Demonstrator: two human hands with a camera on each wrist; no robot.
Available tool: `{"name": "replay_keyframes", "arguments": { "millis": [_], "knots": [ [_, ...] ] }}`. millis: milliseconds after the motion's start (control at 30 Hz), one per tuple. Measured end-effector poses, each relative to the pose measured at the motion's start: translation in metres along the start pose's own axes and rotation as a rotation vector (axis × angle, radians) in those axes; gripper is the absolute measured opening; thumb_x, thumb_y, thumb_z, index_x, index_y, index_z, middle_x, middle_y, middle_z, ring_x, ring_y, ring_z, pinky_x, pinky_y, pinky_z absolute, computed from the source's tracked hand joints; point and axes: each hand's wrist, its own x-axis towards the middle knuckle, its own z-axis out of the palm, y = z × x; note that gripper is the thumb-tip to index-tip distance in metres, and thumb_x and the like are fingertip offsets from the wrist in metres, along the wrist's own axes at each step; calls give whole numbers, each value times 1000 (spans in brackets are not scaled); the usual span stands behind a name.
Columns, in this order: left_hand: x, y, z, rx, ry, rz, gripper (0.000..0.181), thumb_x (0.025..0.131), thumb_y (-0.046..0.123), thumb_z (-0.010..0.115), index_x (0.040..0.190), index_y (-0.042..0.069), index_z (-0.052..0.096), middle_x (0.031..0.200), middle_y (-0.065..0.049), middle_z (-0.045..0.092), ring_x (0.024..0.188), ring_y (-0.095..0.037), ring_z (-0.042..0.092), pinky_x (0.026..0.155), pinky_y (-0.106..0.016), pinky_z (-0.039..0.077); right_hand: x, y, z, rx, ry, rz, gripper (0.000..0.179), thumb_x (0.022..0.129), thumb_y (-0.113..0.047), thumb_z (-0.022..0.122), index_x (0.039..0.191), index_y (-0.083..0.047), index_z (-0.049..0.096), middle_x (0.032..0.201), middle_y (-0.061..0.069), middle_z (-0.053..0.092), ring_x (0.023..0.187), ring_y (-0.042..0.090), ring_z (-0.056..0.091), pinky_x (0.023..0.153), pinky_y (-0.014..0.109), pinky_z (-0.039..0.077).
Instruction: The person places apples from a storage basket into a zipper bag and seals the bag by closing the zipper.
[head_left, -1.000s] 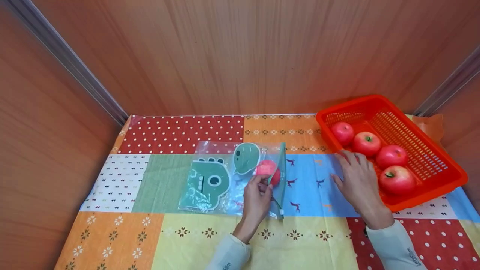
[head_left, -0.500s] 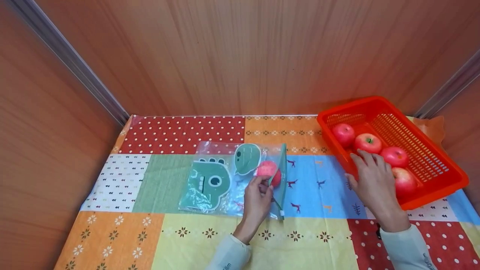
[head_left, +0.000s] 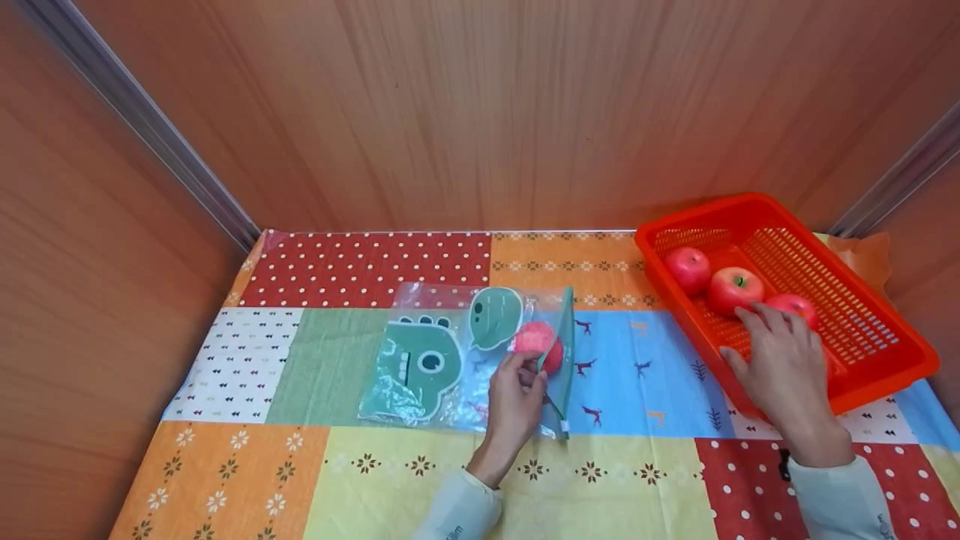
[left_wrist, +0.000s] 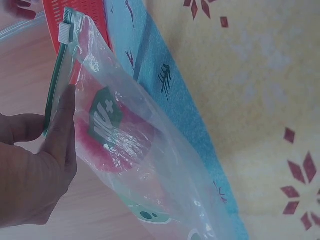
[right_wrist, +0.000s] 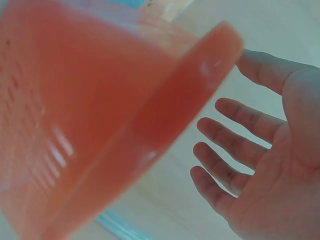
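Left of the red basket (head_left: 885, 381), and apart from it, a clear zip bag (head_left: 431, 367) printed with green cartoon shapes lies on the cloth-covered surface (head_left: 390, 487), its green-edged mouth turned toward the basket. One apple (head_left: 536, 341) sits inside, at the end nearer the basket, just within that mouth. The person's left hand (head_left: 517, 394) pinches one lip of the mouth between thumb and fingers, so that grip is narrow and has hold of the bag; the mouth looks parted to me. Over the near half of the basket hangs the right hand (head_left: 787, 367), its fingers spread; that grip is wide and I see nothing in it, though whether a fingertip touches fruit I cannot tell from where I stand. Three loose apples (head_left: 736, 292) show within the basket, the third partly covered, and a red sliver beyond the hand is probably a fourth. I'd judge the step in hand to be choosing and reaching for another apple to bag. It seems to call next for the right fingers to curl round one fruit and raise it clear of the basket's rim, with the left pinch kept firm, since a bag this limp could sag shut. Behind the basket stands a wood-grained panel (head_left: 480, 112).
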Motion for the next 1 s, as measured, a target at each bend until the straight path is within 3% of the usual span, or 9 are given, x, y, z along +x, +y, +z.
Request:
{"name": "replay_keyframes", "arguments": {
  "millis": [1000],
  "knots": [
    [-1,-1,0,23,-7,1,23,94,-11,66,116,-5,71,97,-11,63,77,-8,59,64,-21,58,-6,61,-4,5,-91,131,74,79,-7,89,141,11,55,144,41,46,116,60,42,98,82,40]
  ]
}}
